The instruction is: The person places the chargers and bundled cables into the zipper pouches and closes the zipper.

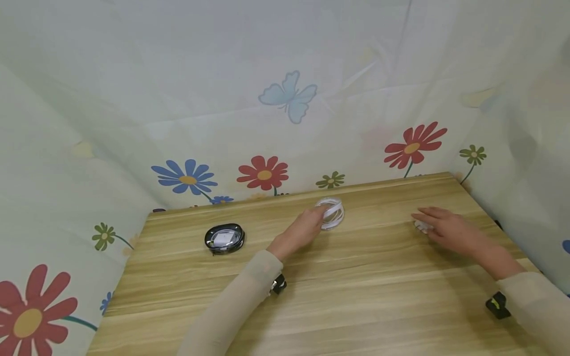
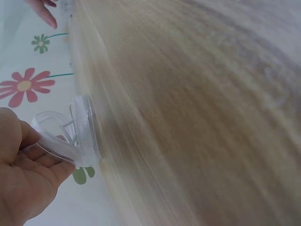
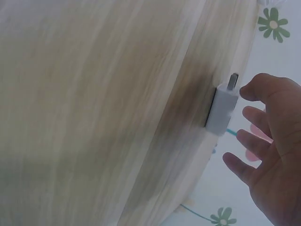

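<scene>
In the head view, my left hand reaches to a white coiled cable near the far edge of the table. The left wrist view has the thumb and fingers of this hand pinching one side of the coil, its loops spread apart. My right hand hovers beside a small white power adapter on the right part of the table. Seen from the right wrist, the adapter shows a metal prong, and the loosely bent fingers of the hand are spread near it without gripping.
A black coiled cable with a white label lies on the left of the wooden table. Behind the table hangs a pale cloth printed with flowers and a butterfly.
</scene>
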Motion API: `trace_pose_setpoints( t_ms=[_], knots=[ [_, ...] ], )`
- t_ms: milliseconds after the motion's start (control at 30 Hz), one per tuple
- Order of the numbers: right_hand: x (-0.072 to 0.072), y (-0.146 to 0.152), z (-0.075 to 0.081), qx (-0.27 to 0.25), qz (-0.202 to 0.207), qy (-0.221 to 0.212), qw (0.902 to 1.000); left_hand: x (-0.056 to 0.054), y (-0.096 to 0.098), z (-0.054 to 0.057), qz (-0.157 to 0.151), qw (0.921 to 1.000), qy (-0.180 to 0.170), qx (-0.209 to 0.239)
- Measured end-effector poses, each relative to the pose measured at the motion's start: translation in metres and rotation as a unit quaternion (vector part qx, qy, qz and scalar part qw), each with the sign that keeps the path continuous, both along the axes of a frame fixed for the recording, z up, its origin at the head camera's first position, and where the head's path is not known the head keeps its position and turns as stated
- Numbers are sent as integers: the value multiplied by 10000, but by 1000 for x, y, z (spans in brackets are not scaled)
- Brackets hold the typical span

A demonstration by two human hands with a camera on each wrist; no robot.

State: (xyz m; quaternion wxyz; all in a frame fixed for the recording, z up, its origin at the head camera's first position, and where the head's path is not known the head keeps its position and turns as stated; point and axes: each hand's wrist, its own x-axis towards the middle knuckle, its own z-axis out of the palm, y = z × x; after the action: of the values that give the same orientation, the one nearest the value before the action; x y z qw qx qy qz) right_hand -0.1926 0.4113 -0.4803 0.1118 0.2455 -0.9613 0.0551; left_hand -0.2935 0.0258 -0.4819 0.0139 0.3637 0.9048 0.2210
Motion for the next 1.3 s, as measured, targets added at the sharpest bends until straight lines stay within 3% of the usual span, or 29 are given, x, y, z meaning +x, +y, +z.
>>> trace_pose_setpoints(
  t_ms=[267, 533, 800, 1133, 1300],
  knots=[
    [-2, 12, -2, -13, 118, -90, 9999, 0, 0, 2, -16, 9999, 40, -109],
    [-5, 18, -3, -39, -97, -507, 9987, -2, 3, 4, -47, 10000, 3, 16],
    [-10, 14, -3, 35, -138, -865, 9961, -2, 1, 2, 7, 10000, 13, -65],
    [-11, 10, -2, 46, -284, -950, 9951, -1, 2, 2, 46, 9999, -49, -97],
    [-12, 6, -1, -151, -130, -1072, 9940, 0, 1, 2, 29, 10000, -50, -32]
  ],
)
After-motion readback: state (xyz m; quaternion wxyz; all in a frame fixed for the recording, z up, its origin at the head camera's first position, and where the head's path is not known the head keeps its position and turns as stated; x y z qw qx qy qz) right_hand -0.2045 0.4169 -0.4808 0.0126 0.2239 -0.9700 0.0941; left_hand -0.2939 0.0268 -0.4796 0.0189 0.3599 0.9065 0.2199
